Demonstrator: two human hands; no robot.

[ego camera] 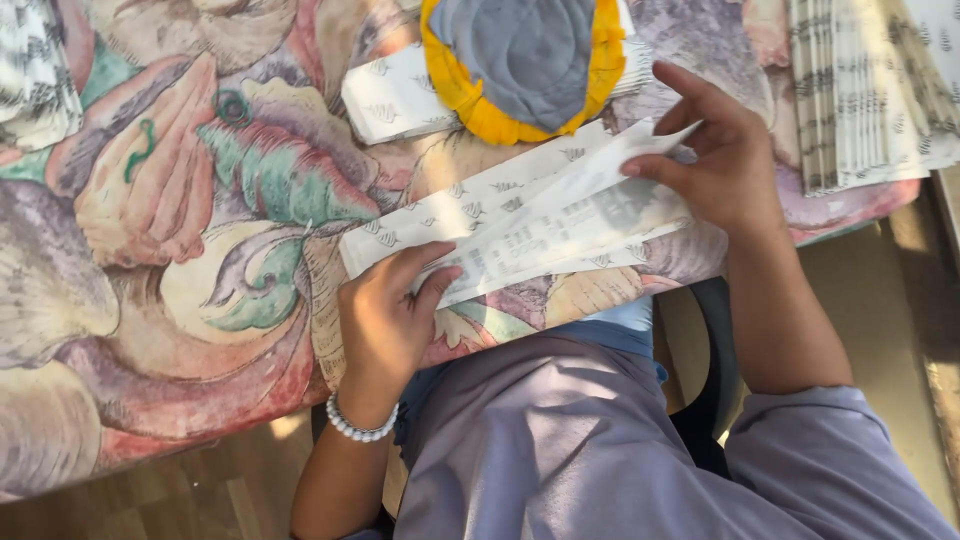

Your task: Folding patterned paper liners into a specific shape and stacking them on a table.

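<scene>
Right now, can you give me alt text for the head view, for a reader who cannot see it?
Both hands fold a long patterned white paper strip on a floral tablecloth: the left hand presses its near end, the right hand lifts a flap. A round grey and yellow object sits beyond, with a stack of folded papers at the right.

floral-print table: folded paper strip, round yellow-rimmed cushion, stacked paper sheets.

Lighting is bright daylight, even and soft across my bench. Sun patches fall on the floor at right. Focus is slightly soft throughout; no glare.
</scene>
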